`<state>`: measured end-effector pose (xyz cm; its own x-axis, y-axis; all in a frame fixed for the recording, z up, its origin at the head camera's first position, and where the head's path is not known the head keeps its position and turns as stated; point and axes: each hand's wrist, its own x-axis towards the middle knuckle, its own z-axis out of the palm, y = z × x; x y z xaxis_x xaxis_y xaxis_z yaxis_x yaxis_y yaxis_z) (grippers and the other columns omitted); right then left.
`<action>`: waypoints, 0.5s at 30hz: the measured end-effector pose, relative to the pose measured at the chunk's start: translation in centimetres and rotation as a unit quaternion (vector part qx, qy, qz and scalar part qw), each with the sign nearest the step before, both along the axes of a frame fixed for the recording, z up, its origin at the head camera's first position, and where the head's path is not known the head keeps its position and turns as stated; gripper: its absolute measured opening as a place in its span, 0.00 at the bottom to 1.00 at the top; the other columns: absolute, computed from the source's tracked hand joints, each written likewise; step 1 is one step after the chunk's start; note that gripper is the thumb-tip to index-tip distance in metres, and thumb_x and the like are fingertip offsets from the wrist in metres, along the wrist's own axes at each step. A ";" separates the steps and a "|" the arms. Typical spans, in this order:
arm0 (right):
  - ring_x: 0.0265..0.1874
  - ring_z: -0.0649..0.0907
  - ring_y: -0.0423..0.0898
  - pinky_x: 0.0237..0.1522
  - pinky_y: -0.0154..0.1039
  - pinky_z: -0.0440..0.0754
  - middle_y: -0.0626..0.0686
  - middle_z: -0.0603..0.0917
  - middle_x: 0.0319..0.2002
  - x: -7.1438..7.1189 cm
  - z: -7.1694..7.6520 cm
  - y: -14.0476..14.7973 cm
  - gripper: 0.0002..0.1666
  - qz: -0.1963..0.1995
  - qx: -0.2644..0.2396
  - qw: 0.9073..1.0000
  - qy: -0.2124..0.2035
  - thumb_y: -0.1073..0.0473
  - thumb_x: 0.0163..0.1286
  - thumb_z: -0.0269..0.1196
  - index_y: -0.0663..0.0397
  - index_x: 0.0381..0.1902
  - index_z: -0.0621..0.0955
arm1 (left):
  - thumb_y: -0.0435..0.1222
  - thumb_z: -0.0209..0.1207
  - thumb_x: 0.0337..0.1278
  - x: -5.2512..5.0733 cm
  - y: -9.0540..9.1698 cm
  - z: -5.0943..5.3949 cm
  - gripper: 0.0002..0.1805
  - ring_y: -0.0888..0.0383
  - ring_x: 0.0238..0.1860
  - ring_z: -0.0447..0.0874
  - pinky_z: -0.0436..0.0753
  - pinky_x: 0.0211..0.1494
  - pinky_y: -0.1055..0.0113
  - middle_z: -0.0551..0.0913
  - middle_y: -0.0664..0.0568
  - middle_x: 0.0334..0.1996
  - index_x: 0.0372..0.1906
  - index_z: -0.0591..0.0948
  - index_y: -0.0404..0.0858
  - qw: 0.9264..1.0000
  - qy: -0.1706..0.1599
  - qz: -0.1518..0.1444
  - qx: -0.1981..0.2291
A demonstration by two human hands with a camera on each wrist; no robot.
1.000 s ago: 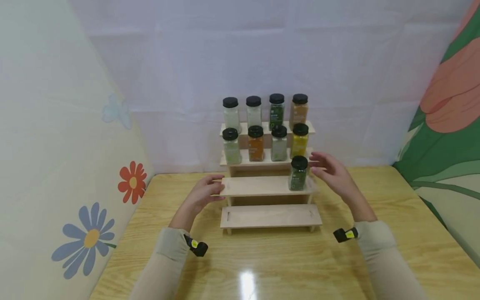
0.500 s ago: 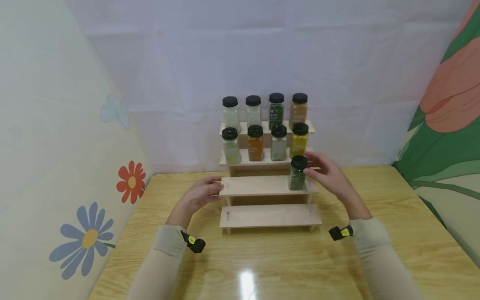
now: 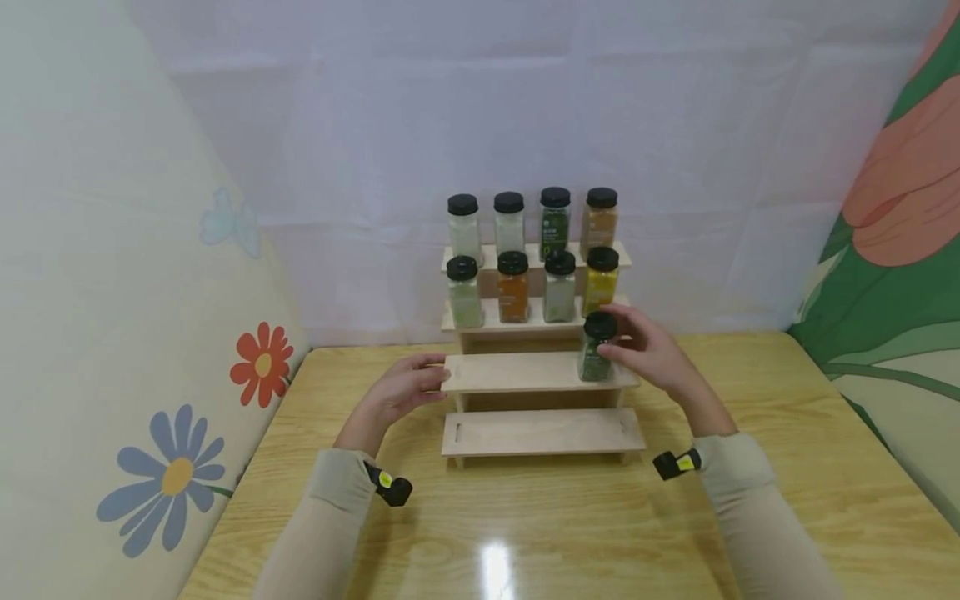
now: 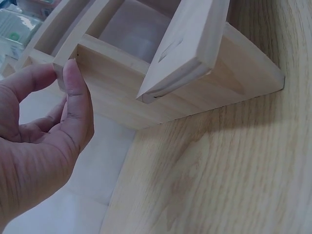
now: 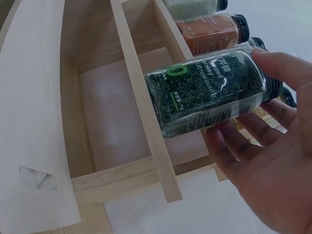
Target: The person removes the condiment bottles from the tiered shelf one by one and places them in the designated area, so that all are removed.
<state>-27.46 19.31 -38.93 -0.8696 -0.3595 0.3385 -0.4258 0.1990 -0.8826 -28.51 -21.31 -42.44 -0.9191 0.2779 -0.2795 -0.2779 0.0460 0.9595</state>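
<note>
Fingers (image 5: pixel 236 141) of your right hand (image 3: pixel 648 354) are clamped round the jar of dark green flakes (image 5: pixel 204 92), your thumb on the near side by its black lid. Your left hand (image 3: pixel 397 390) pinches the left end of the second-lowest tier (image 3: pixel 510 372), thumb and forefinger closed on the wood. That jar stands upright at the right end of the same tier, part of the stepped wooden rack (image 3: pixel 540 431). On the step above it you have four jars in a row: pale green (image 3: pixel 465 304), orange-red (image 3: pixel 513 298), greyish (image 3: pixel 559 298) and yellow (image 3: pixel 599 292). Four more black-lidded jars line the top step, the dark green one (image 3: pixel 555 227) third from your left. The rack sits on the wood-grain desk (image 3: pixel 585 521), before a white cloth backdrop (image 3: pixel 420 125).
</note>
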 end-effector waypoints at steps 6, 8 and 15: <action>0.49 0.80 0.48 0.48 0.32 0.83 0.67 0.77 0.56 0.0 -0.1 -0.1 0.37 0.004 0.012 1.000 0.001 0.71 0.67 0.67 0.63 0.72 0.67 | 0.31 0.55 0.73 0.1 -0.1 -0.2 0.34 0.61 0.43 0.76 0.85 0.46 0.70 0.71 0.45 0.54 0.76 0.56 0.26 1.000 -0.001 -0.001 0.003; 0.50 0.79 0.49 0.48 0.32 0.83 0.66 0.77 0.57 0.1 0.0 -0.1 0.38 0.006 0.012 1.000 0.002 0.71 0.67 0.67 0.63 0.72 0.67 | 0.31 0.55 0.73 0.2 -0.1 -0.1 0.34 0.61 0.43 0.76 0.84 0.46 0.70 0.71 0.45 0.55 0.76 0.57 0.26 1.000 -0.003 0.002 0.002; 0.52 0.78 0.50 0.50 0.32 0.82 0.67 0.75 0.60 0.2 0.0 -0.2 0.41 0.018 0.012 1.000 -0.008 0.73 0.66 0.67 0.62 0.73 0.64 | 0.30 0.55 0.73 0.2 -0.1 -0.2 0.33 0.61 0.45 0.76 0.84 0.47 0.69 0.72 0.46 0.55 0.76 0.58 0.27 1.000 -0.005 0.010 -0.001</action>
<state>-27.27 19.13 -38.91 -0.8610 -0.3990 0.3153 -0.4191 0.2055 -0.8844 -28.34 -21.38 -42.60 -0.9217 0.2585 -0.2893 -0.2885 0.0421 0.9566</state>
